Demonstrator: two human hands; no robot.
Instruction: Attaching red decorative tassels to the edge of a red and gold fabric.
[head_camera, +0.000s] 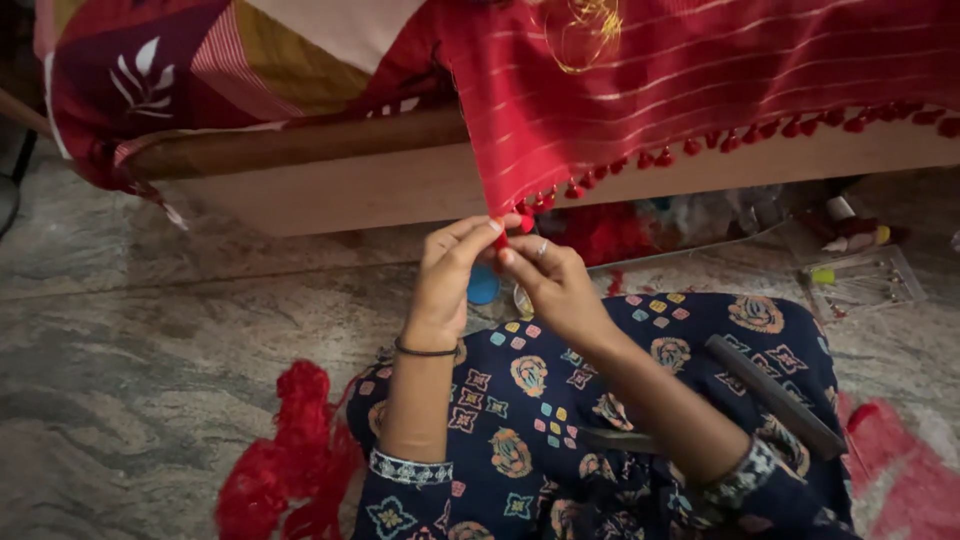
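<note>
Dark printed sleeves (560, 440) fill the foreground; above them the left hand (447, 275) and right hand (553, 283) meet, both pinched on a small red tassel (501, 238) at the hanging corner of the red cloth (640, 95), directly above and equally near both, its tasselled edge climbing rightward

Dim, soft indoor light (darker at left edge), slight blur throughout.

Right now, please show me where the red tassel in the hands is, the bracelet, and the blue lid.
red tassel (500, 240), head view, on its part between the fingertips.
bracelet (425, 351), head view, on the band across the left wrist.
blue lid (482, 286), head view, on its top.
</note>
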